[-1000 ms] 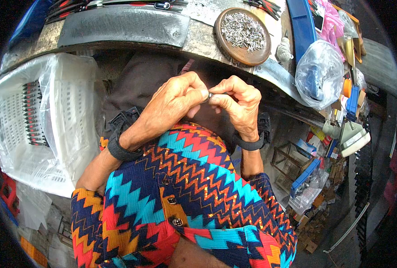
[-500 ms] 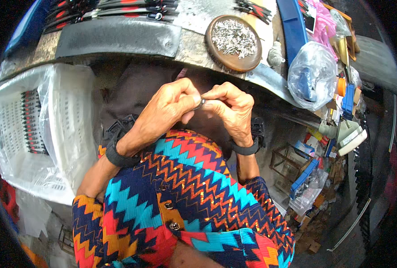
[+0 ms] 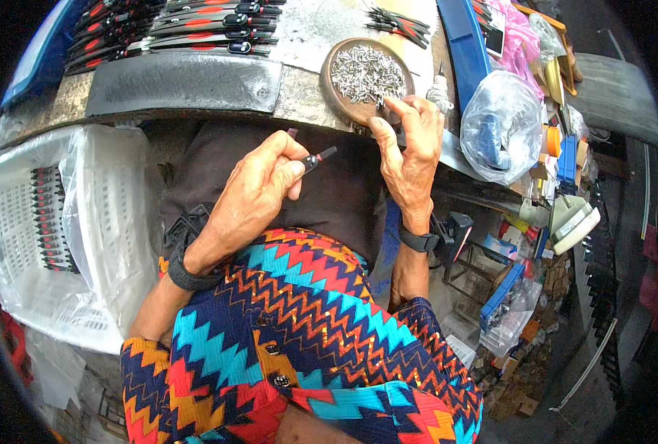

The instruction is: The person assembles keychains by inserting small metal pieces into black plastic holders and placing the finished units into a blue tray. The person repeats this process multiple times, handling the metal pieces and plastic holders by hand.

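Note:
A small black tool with red marks and a grey tip (image 3: 327, 154) is pinched between the thumb and fingers of my left hand (image 3: 259, 181), over my lap. The rest of it is hidden in the grip, so its exact kind cannot be told. My right hand (image 3: 412, 152) reaches to the near right rim of a round brown wooden bowl (image 3: 332, 99). Its thumb and forefinger are apart, and I make out nothing held between them. Many short silvery pins (image 3: 370, 72) fill the bowl.
Rows of black-and-red tools (image 3: 214, 28) lie on the bench, behind a grey metal strip (image 3: 185, 83). More sit in a plastic-lined white crate (image 3: 114, 222) at left. A small pile of dark pieces (image 3: 399, 24), a blue tray (image 3: 468, 55) and a clear bag (image 3: 501, 133) are at right.
My hands have parted. The right one has moved up and right to the bowl; the left has shifted slightly left, and more of the black tool now shows.

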`<state>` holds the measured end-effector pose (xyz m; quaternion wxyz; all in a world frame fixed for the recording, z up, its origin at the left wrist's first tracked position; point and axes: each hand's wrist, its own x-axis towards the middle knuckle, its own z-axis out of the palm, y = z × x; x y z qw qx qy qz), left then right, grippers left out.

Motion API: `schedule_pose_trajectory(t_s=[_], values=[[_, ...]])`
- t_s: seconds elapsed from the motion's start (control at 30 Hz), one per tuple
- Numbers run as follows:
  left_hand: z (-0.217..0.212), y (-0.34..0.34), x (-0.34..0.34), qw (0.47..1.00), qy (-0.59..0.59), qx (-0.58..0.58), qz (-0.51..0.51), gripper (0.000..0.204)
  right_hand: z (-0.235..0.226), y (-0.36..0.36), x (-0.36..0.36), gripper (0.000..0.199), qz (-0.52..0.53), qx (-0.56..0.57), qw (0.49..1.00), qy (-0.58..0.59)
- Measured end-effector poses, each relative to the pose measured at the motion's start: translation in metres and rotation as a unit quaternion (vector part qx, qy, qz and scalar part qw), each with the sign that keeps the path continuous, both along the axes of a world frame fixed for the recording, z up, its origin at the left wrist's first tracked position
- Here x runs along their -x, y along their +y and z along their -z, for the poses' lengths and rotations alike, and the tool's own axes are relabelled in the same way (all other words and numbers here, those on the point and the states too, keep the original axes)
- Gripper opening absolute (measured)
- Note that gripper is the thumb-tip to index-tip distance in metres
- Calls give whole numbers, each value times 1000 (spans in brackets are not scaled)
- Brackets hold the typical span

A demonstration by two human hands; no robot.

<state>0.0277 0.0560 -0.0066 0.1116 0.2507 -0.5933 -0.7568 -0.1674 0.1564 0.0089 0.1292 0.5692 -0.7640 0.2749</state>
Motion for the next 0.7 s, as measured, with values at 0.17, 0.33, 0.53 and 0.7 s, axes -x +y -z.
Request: schedule_pose_trajectory(t_s=[0.17,0.33,0.53,0.7], values=[[5,2,1,999,19,41,-6,11,6,0,1,26,-3,-21,1000,23],[5,2,2,999,12,31,16,12,5,3,-5,22,-9,-25,999,21],[5,0,2,999,10,32,42,14,5,0,-5,19,-13,-24,999,27],[5,2,3,999,15,31,35,14,4,-5,-7,18,-21,-27,998,45]])
